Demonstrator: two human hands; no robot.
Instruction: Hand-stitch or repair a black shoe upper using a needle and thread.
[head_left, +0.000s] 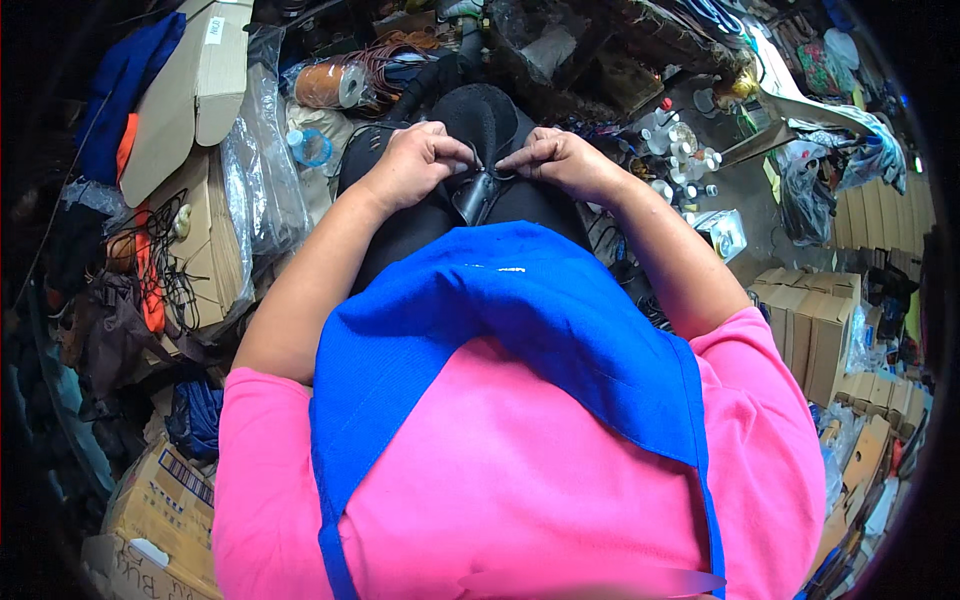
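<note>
My left hand (422,160) is over my lap, thumb and forefinger pinched together at the top of a shiny black leather-like piece (474,198). Facing it from the other side, my right hand (562,163) has its fingers closed in a pinch close to the same piece. Something thin shows at the fingertips of both hands, too small to name. The black piece stands between my thighs, its lower part hidden by my blue apron (500,260). Just beyond my fingers is a rounded, dark, rough-surfaced object (480,115) whose kind I cannot make out.
At the left lean cardboard sheets (195,100) and clear plastic wrapping (265,170). A spool of orange-brown thread (325,86) lies beyond my left hand. Several small bottles (682,140) stand to the right, with a white container (722,232) and cardboard boxes (808,315) nearer.
</note>
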